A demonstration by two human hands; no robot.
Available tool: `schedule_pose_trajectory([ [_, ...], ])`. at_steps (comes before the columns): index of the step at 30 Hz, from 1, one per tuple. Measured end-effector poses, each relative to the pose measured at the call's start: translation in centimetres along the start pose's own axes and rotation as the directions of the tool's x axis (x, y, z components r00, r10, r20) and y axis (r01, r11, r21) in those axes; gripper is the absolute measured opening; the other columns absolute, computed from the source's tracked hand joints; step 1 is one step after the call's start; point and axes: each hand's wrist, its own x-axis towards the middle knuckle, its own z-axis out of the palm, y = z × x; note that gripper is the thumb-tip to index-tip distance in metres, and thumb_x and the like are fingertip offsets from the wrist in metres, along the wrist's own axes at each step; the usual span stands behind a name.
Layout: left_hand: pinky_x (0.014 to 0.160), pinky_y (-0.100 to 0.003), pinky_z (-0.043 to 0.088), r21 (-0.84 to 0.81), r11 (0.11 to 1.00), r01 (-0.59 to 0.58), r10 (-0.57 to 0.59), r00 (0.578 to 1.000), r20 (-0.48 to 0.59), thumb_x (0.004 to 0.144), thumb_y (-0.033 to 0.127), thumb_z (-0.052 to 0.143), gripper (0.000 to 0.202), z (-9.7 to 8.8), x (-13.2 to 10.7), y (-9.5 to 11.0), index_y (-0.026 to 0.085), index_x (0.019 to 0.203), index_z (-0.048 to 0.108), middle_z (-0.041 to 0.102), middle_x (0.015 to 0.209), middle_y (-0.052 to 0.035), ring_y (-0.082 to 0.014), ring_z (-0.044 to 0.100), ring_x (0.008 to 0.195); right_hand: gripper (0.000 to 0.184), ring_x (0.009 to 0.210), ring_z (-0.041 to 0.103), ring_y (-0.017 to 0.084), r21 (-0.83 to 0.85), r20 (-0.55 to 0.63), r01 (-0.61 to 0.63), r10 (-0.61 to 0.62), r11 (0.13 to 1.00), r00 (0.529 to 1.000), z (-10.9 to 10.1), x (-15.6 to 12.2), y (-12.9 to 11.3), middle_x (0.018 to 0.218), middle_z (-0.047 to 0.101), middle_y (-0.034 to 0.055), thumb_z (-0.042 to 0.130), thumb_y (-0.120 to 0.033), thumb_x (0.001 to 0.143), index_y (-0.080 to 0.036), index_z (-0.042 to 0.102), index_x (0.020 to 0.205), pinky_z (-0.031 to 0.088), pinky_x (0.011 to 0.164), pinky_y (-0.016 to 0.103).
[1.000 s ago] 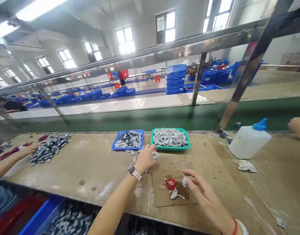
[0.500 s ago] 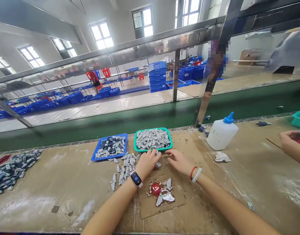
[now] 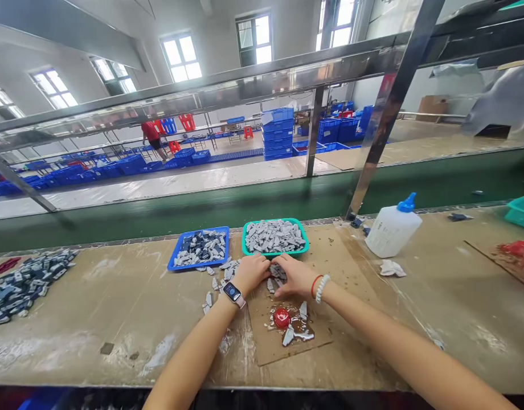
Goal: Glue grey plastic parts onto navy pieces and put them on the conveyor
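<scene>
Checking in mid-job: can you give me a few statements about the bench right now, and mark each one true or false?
The left hand wears a smartwatch: true.
The right hand is inside the blue tray: false; it is on the brown cardboard, just below the teal tray.
The teal tray is heaped with grey pieces: true.
The white plastic bottle has a red cap: false; its cap is blue.

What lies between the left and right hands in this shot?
A few grey pieces lie between the left hand and the right hand, as the head view shows.
</scene>
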Motion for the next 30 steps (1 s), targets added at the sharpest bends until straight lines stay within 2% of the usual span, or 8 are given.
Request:
schedule_pose_trajectory([
  [4, 0.075, -0.030, 0.044, -0.099, 0.992, 0.073, -0.082, 0.993, -0.089, 0.081, 0.037, 0.053, 0.025, -0.8, -1.6, -0.6, 0.020, 0.099, 0.057, 0.060, 0.088, -0.0032, -0.0181, 0.054, 0.086, 0.049, 0.083, 0.055, 0.020, -0.116, 0.027, -0.045, 0.049, 0.992, 0.998, 0.1, 1.0, -0.2, 0.099, 0.051, 0.0081, 0.071, -0.027, 0.061, -0.015, 0.050, 0.104, 0.045, 0.070, 0.030],
  [8, 0.081, -0.029, 0.041, -0.171, 0.951, 0.258, -0.292, 0.931, -0.219, 0.088, 0.033, 0.039, 0.023, -2.0, -6.5, -2.6, 0.022, 0.100, 0.055, 0.058, 0.097, -0.0038, -0.0173, 0.052, 0.093, 0.017, 0.079, 0.056, 0.018, -0.195, 0.040, -0.043, 0.052, 0.980, 0.998, -1.1, 0.3, 0.3, 0.089, 0.055, 0.0079, 0.051, -0.012, 0.076, -0.014, 0.056, 0.092, 0.043, 0.068, 0.027],
  [13, 0.088, -0.039, 0.038, -0.203, 0.833, 0.514, -0.553, 0.781, -0.291, 0.088, 0.030, 0.036, 0.025, -0.8, -12.3, -6.1, 0.017, 0.104, 0.051, 0.052, 0.105, -0.0091, -0.0238, 0.046, 0.101, 0.025, 0.087, 0.054, 0.018, -0.172, 0.068, 0.069, -0.058, 0.983, 0.996, -1.3, 1.4, -0.8, 0.092, 0.058, 0.0077, 0.036, -0.013, 0.084, -0.014, 0.059, 0.094, 0.042, 0.076, 0.028],
  [19, 0.085, -0.040, 0.040, -0.235, 0.744, 0.625, -0.668, 0.684, -0.294, 0.088, 0.032, 0.038, 0.026, 1.4, -12.3, -7.4, 0.015, 0.105, 0.048, 0.049, 0.106, -0.0102, -0.0218, 0.047, 0.099, 0.028, 0.098, 0.053, 0.017, -0.069, 0.194, 0.243, -0.226, 0.968, 0.954, 1.9, 5.4, -3.6, 0.106, 0.057, 0.0068, 0.042, -0.014, 0.082, -0.016, 0.059, 0.104, 0.041, 0.088, 0.027],
  [21, 0.085, -0.041, 0.040, -0.255, 0.745, 0.616, -0.667, 0.686, -0.291, 0.088, 0.032, 0.039, 0.027, 1.6, -11.6, -7.3, 0.014, 0.106, 0.047, 0.048, 0.107, -0.0100, -0.0212, 0.048, 0.098, 0.032, 0.107, 0.048, 0.018, -0.058, 0.195, 0.264, -0.249, 0.963, 0.949, 3.3, 6.5, -4.2, 0.117, 0.050, 0.0098, 0.042, -0.014, 0.082, -0.012, 0.054, 0.112, 0.038, 0.093, 0.028],
  [25, 0.086, -0.041, 0.040, -0.308, 0.780, 0.545, -0.621, 0.738, -0.266, 0.088, 0.030, 0.041, 0.026, 1.7, -10.8, -7.1, 0.013, 0.106, 0.050, 0.050, 0.105, -0.0083, -0.0208, 0.048, 0.099, 0.041, 0.121, 0.034, 0.022, -0.061, 0.158, 0.267, -0.255, 0.962, 0.954, 6.1, 8.8, -5.4, 0.128, 0.037, 0.0174, 0.038, -0.022, 0.086, -0.004, 0.042, 0.123, 0.031, 0.101, 0.034],
  [28, 0.086, -0.040, 0.041, -0.365, 0.790, 0.492, -0.590, 0.772, -0.236, 0.087, 0.028, 0.043, 0.024, 1.7, -10.6, -7.0, 0.013, 0.104, 0.052, 0.052, 0.103, -0.0078, -0.0199, 0.049, 0.098, 0.046, 0.119, 0.035, 0.025, -0.052, 0.136, 0.258, -0.249, 0.965, 0.959, 7.3, 10.3, -5.9, 0.125, 0.038, 0.0211, 0.041, -0.029, 0.086, 0.000, 0.041, 0.123, 0.031, 0.100, 0.038],
  [30, 0.088, -0.039, 0.041, -0.412, 0.786, 0.460, -0.576, 0.788, -0.219, 0.087, 0.026, 0.041, 0.023, 1.8, -10.5, -6.8, 0.014, 0.105, 0.051, 0.052, 0.105, -0.0078, -0.0194, 0.049, 0.100, 0.045, 0.115, 0.039, 0.023, -0.033, 0.126, 0.275, -0.269, 0.961, 0.955, 7.6, 10.6, -5.8, 0.120, 0.043, 0.0188, 0.044, -0.032, 0.085, -0.003, 0.044, 0.120, 0.034, 0.097, 0.037],
])
